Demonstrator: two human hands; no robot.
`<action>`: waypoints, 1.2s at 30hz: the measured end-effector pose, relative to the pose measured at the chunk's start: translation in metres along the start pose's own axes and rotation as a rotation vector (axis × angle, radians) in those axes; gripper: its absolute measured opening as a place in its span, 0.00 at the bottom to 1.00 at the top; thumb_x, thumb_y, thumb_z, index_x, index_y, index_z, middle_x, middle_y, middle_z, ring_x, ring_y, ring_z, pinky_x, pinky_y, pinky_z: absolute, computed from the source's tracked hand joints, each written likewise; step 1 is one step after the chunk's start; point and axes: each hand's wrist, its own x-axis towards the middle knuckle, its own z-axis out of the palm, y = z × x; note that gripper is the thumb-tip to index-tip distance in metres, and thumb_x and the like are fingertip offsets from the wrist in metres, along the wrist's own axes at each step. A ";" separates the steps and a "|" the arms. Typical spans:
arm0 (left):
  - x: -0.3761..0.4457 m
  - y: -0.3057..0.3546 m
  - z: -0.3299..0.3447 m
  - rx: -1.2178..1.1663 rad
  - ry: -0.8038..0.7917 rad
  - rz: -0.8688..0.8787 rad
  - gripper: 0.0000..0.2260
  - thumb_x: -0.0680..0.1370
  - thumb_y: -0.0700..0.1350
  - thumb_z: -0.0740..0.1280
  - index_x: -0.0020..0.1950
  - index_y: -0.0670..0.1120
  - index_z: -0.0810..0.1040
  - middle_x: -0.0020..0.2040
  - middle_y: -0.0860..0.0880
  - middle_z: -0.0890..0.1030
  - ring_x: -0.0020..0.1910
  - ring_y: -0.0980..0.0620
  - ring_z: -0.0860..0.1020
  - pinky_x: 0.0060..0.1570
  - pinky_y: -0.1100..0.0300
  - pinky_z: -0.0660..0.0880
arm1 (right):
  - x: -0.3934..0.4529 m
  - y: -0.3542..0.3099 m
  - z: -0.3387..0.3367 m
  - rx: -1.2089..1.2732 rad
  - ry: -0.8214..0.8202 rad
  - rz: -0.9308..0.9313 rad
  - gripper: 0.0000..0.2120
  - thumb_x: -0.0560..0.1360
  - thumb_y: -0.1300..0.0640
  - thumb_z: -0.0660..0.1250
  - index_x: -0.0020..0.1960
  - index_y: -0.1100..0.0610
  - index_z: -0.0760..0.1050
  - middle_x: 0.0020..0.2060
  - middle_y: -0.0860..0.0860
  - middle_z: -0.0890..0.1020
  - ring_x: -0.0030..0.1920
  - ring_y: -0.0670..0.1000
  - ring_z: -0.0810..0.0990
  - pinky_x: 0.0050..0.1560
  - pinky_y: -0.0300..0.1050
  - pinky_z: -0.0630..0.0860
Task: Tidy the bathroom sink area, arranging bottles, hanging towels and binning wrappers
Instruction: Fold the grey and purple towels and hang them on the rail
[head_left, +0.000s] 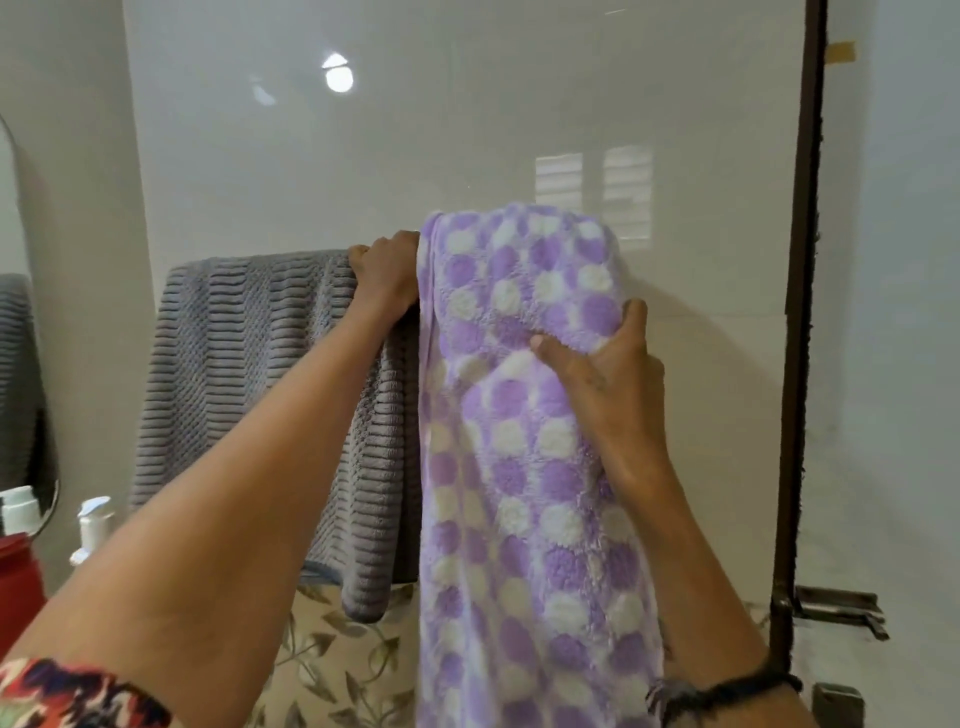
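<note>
Purple-and-white dotted fleece towel (524, 415) hangs draped against the glossy wall, just beside a grey ribbed towel (270, 395). Right hand (602, 374) pinches a fold of the fleece. Left hand (387, 275) curls over the grey towel's top edge, fingertips hidden. Bottles (96, 525) stand lower left.

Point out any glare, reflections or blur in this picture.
Head view: a round lamp glare and a window reflection shine on the glossy wall; the bottles at lower left are soft, the near sleeve blurred; the purple dotted towel and grey towel are evenly lit.
</note>
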 end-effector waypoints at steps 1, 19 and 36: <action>0.000 0.000 0.001 -0.002 0.010 0.007 0.08 0.76 0.42 0.57 0.38 0.43 0.66 0.49 0.38 0.79 0.51 0.35 0.76 0.56 0.45 0.63 | 0.007 -0.001 -0.002 -0.036 -0.050 0.038 0.34 0.67 0.42 0.72 0.65 0.57 0.62 0.55 0.56 0.80 0.54 0.60 0.78 0.56 0.56 0.75; 0.000 0.005 -0.005 -0.121 -0.125 -0.185 0.14 0.80 0.43 0.55 0.60 0.38 0.72 0.61 0.36 0.74 0.61 0.38 0.72 0.56 0.59 0.63 | 0.002 -0.012 -0.017 0.237 -0.067 0.117 0.23 0.62 0.47 0.72 0.57 0.50 0.78 0.49 0.48 0.84 0.50 0.53 0.82 0.53 0.50 0.79; -0.191 0.027 -0.009 -0.876 -0.036 -0.022 0.15 0.77 0.42 0.60 0.63 0.43 0.71 0.65 0.46 0.72 0.65 0.52 0.69 0.63 0.66 0.65 | -0.104 0.074 -0.082 0.008 -0.114 0.309 0.11 0.63 0.41 0.59 0.28 0.47 0.71 0.30 0.48 0.77 0.31 0.48 0.72 0.32 0.43 0.68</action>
